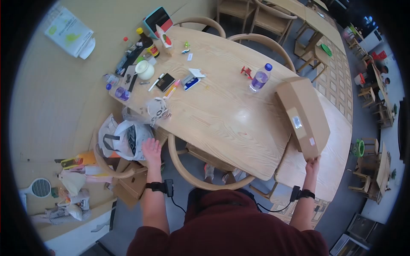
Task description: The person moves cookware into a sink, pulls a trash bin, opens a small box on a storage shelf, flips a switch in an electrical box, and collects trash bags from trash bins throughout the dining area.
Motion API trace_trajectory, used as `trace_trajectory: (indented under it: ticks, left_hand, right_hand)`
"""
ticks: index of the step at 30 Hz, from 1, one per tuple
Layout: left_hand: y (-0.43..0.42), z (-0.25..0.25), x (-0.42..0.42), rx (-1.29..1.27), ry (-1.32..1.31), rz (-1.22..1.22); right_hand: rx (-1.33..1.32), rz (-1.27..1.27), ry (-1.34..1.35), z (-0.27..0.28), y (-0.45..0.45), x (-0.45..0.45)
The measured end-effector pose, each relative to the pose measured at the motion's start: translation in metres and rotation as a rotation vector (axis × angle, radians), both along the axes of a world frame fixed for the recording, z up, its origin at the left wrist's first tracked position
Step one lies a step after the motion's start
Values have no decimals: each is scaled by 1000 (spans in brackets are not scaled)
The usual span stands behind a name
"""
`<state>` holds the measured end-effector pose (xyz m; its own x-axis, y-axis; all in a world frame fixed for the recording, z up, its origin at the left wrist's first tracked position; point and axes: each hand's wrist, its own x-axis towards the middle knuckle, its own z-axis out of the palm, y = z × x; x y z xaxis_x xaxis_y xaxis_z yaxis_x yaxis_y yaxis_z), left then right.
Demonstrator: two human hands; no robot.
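Note:
My right hand grips the near end of a long brown cardboard box, its fingers partly hidden by the box. The box lies across the right end of the wooden table, over the join with a second table, and carries a shiny label and a small pale one. My left hand holds nothing, its fingers apart, beside a white bag with dark handles at the table's left edge. A water bottle with a blue cap stands upright left of the box, next to a small red toy.
Along the table's left side are a white jar, a sauce bottle, a black notebook, pens and a paper cup. A tablet stands at the far left corner. A chair is before me; people sit far right.

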<state>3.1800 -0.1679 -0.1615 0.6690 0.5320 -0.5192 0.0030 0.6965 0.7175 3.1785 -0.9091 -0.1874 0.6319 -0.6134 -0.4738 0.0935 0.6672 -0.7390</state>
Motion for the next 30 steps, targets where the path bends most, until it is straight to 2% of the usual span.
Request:
trace_trajectory:
  ticks: [4,7,10,12,14,16,18,20,21,22,25,26,28,30]
  left_hand:
    - [-12,-8,3,39,54,-84]
    - [-26,-11,15,100,84,-168]
    - [-43,-17,29,155,57,-301]
    - [-63,-21,46,255,68,-412]
    - [-85,-19,78,436,94,-548]
    - [-102,-48,127,627,-14,-616]
    - [-135,-47,203,1257,-120,-590]
    - [-150,-52,250,1513,-150,-642]
    - [-158,-57,263,1606,-100,-670]
    - [-164,-60,278,1698,-46,-691]
    - [-166,-82,307,1916,54,-714]
    - [-167,-90,310,1977,78,-731]
    - [-169,-88,314,1877,93,-821]
    - [-166,-80,309,1747,56,-896]
  right_hand:
    - [87,6,52,12,-31,-43]
    - [-34,66,155,8,-45,-82]
    - [-60,-128,301,1,-44,-116]
    - [-18,-162,339,-19,-54,-136]
    - [-43,-205,345,-23,-46,-144]
    - [-82,-201,356,-26,-35,-148]
    - [-141,-160,361,-26,-24,-143]
    - [-230,-256,816,-17,-24,-138]
    - [-398,-175,897,-7,-17,-141]
    - [-569,-26,864,-2,-20,-146]
    - [-1429,-29,1018,22,19,-119]
    - [-1382,21,812,34,47,-101]
    - [-1249,118,425,55,118,-44]
    - [-1352,332,355,58,167,9]
